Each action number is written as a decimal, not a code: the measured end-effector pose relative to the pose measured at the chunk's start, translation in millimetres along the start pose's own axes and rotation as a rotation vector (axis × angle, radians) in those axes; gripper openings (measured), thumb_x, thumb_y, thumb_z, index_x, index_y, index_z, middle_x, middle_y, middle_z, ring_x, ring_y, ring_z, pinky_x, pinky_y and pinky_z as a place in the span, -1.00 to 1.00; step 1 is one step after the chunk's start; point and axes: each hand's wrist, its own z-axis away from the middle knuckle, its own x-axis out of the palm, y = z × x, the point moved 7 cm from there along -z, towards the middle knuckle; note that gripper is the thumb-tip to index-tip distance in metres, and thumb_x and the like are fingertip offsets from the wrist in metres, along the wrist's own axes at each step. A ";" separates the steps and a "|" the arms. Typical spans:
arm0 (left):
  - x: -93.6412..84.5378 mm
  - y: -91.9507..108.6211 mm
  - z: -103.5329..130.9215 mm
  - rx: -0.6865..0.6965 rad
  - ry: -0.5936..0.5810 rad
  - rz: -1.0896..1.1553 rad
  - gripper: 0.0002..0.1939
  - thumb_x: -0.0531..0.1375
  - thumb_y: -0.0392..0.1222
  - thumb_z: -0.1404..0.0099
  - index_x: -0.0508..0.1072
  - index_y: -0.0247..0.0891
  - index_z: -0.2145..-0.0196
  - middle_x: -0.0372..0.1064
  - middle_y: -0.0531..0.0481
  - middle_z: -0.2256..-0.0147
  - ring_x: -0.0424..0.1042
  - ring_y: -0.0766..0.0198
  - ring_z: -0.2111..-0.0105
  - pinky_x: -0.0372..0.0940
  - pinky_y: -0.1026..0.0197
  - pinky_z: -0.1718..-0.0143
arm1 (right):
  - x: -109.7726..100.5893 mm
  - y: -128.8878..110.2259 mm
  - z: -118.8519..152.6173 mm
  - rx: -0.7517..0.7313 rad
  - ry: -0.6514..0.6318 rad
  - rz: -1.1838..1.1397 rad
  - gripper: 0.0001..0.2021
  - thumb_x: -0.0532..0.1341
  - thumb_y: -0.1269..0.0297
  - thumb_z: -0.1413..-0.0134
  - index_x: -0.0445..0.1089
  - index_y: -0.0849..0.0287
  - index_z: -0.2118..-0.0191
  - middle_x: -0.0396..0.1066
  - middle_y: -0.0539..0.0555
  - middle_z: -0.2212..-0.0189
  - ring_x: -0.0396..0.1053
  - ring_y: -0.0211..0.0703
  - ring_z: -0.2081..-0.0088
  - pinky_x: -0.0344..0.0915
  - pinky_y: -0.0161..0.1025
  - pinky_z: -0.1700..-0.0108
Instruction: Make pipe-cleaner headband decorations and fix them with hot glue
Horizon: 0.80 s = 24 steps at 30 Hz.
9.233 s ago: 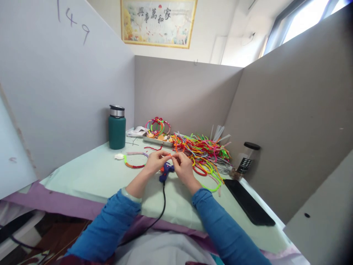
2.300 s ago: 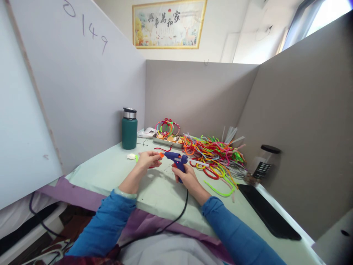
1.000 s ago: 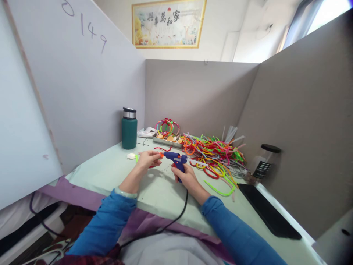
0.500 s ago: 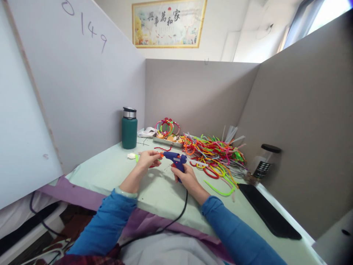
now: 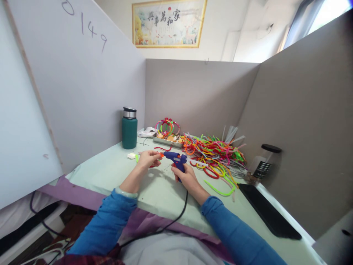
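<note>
Where left hand (image 5: 146, 161) pinches, right (image 5: 189, 179) aims glue gun (image 5: 177, 159).

Orange piece (image 5: 161, 155) mostly hidden by left hand (image 5: 147, 160), tbh can't tell its shape. Green bit (image 5: 137, 158) and red bit (image 5: 152, 166) poke out behind same hand, rest blocked. Right hand (image 5: 190, 177) covers most of glue gun's (image 5: 174, 156) handle; gun's label (image 5: 177, 159) way too small to read. Cord (image 5: 185, 206) drops out of sight around lap (image 5: 162, 250). Jar (image 5: 261, 167) contents kinda blurry. Poster's (image 5: 169, 24) small print: nope, unreadable. Window (image 5: 329, 16) chopped off at top right.
</note>
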 end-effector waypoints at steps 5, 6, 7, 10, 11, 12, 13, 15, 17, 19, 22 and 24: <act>0.8 0.8 0.2 0.013 -0.009 0.009 -0.69 0.34 -0.05 0.13 0.47 -0.33 0.46 0.41 -0.03 0.61 0.41 0.30 0.58 0.26 0.30 0.51 | 1.5 -1.4 0.1 -0.018 -0.004 0.003 -0.75 0.24 0.14 0.05 0.36 0.23 0.31 0.26 -0.10 0.72 0.18 -0.29 0.66 0.13 -0.32 0.54; 0.7 0.7 0.2 0.011 -0.007 0.006 -0.69 0.34 -0.05 0.13 0.47 -0.33 0.46 0.41 -0.03 0.61 0.42 0.30 0.58 0.26 0.30 0.50 | 1.5 -1.2 0.0 -0.016 -0.002 0.005 -0.75 0.24 0.14 0.05 0.36 0.22 0.32 0.26 -0.10 0.72 0.19 -0.29 0.66 0.13 -0.32 0.54; 0.4 0.5 0.3 0.007 -0.002 0.003 -0.69 0.34 -0.05 0.12 0.47 -0.32 0.46 0.41 -0.02 0.61 0.42 0.30 0.57 0.25 0.30 0.50 | 1.5 -0.9 -0.1 -0.013 -0.002 0.007 -0.75 0.24 0.13 0.05 0.36 0.22 0.32 0.26 -0.10 0.72 0.19 -0.28 0.66 0.13 -0.32 0.54; -0.1 1.0 1.0 -0.001 0.010 -0.006 -0.70 0.33 -0.05 0.11 0.47 -0.31 0.45 0.40 -0.01 0.62 0.43 0.29 0.57 0.24 0.30 0.50 | 1.4 -0.1 -0.2 -0.005 -0.005 0.007 -0.75 0.24 0.13 0.05 0.36 0.22 0.32 0.26 -0.10 0.72 0.19 -0.28 0.66 0.13 -0.32 0.54; 0.0 1.3 1.3 -0.002 0.011 -0.006 -0.69 0.33 -0.05 0.11 0.47 -0.32 0.45 0.39 -0.01 0.63 0.42 0.29 0.57 0.24 0.30 0.50 | 1.2 -0.3 -0.3 -0.007 -0.004 0.007 -0.75 0.24 0.13 0.05 0.36 0.22 0.32 0.26 -0.10 0.72 0.19 -0.28 0.66 0.13 -0.32 0.54; 0.3 1.8 1.7 -0.001 0.010 -0.005 -0.69 0.34 -0.05 0.12 0.47 -0.32 0.46 0.39 -0.01 0.63 0.41 0.30 0.58 0.24 0.30 0.51 | 0.8 -0.5 -0.3 -0.009 0.000 0.007 -0.75 0.24 0.13 0.05 0.36 0.21 0.32 0.26 -0.10 0.72 0.19 -0.28 0.66 0.13 -0.32 0.54; 0.5 2.4 2.0 0.002 0.010 -0.001 -0.69 0.34 -0.05 0.12 0.47 -0.32 0.46 0.40 -0.02 0.63 0.41 0.30 0.58 0.24 0.30 0.51 | 0.3 -0.6 -0.3 -0.010 0.007 0.008 -0.75 0.24 0.12 0.06 0.36 0.21 0.32 0.26 -0.10 0.72 0.19 -0.28 0.66 0.14 -0.32 0.54; 0.8 3.0 2.4 0.006 0.007 0.004 -0.68 0.35 -0.05 0.14 0.47 -0.32 0.46 0.40 -0.02 0.62 0.40 0.31 0.59 0.25 0.30 0.51 | -0.3 -0.7 -0.4 -0.011 0.014 0.017 -0.75 0.24 0.12 0.06 0.36 0.21 0.33 0.26 -0.10 0.73 0.19 -0.28 0.66 0.14 -0.32 0.54; 1.0 3.1 2.6 0.008 0.004 0.004 -0.68 0.35 -0.04 0.13 0.47 -0.32 0.46 0.40 -0.02 0.61 0.39 0.32 0.59 0.25 0.29 0.50 | 0.0 -0.8 -0.5 -0.013 0.009 0.024 -0.75 0.23 0.11 0.05 0.36 0.21 0.32 0.26 -0.10 0.72 0.19 -0.28 0.65 0.14 -0.31 0.53; 0.7 3.1 2.6 0.009 0.006 0.003 -0.68 0.35 -0.05 0.12 0.48 -0.33 0.45 0.41 -0.02 0.60 0.39 0.32 0.59 0.26 0.29 0.49 | 0.4 -0.5 -0.5 -0.009 0.005 0.025 -0.74 0.24 0.11 0.05 0.36 0.21 0.32 0.26 -0.10 0.72 0.19 -0.28 0.65 0.14 -0.31 0.53; 0.4 3.4 2.4 0.015 0.007 0.002 -0.69 0.34 -0.06 0.12 0.48 -0.33 0.44 0.41 -0.02 0.60 0.39 0.33 0.59 0.25 0.29 0.50 | 0.6 -0.3 -0.3 0.001 0.006 0.020 -0.75 0.24 0.11 0.06 0.36 0.20 0.33 0.26 -0.10 0.73 0.19 -0.27 0.66 0.13 -0.31 0.54; 0.4 3.9 2.2 0.021 0.007 0.000 -0.70 0.33 -0.07 0.11 0.47 -0.33 0.45 0.40 -0.02 0.61 0.38 0.32 0.60 0.24 0.29 0.51 | 1.0 -0.9 -0.1 0.004 0.004 0.014 -0.75 0.24 0.12 0.06 0.35 0.20 0.33 0.25 -0.10 0.73 0.18 -0.27 0.66 0.13 -0.31 0.54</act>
